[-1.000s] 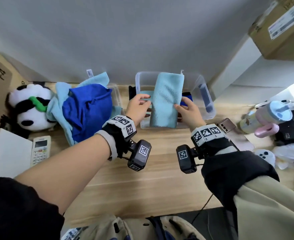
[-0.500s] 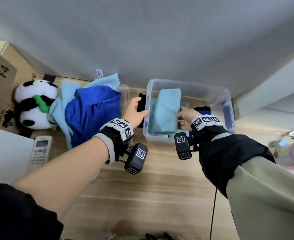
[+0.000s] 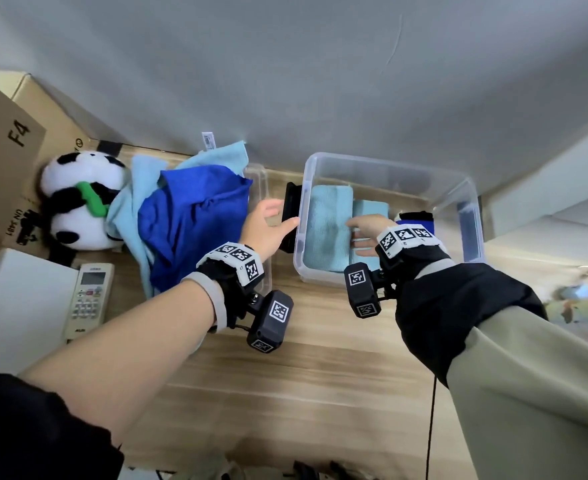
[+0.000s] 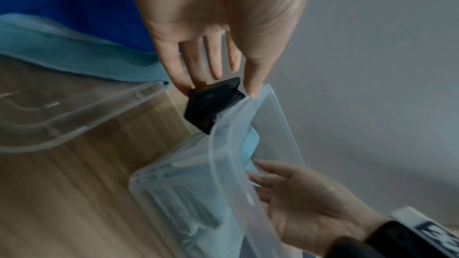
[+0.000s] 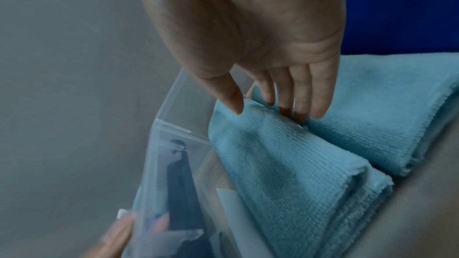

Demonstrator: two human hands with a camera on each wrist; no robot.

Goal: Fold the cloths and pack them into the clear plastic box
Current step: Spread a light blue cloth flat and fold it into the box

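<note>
My right hand [image 3: 365, 233] rests inside the clear plastic box [image 3: 465, 192], straight fingers pressing a folded light-blue cloth [image 3: 327, 230]. My left hand [image 3: 265, 230], fingers loose and holding nothing, touches the box's black latch [image 4: 211, 105].

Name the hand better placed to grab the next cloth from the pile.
Left. The left hand is open at the clear plastic box's outer wall, right beside the unfolded cloth pile. The right hand is inside the box, fingers on the folded light blue cloth.

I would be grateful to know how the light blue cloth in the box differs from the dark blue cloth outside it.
The light blue cloth lies folded flat inside the clear plastic box; the dark blue cloth lies crumpled and unfolded outside the box.
</note>
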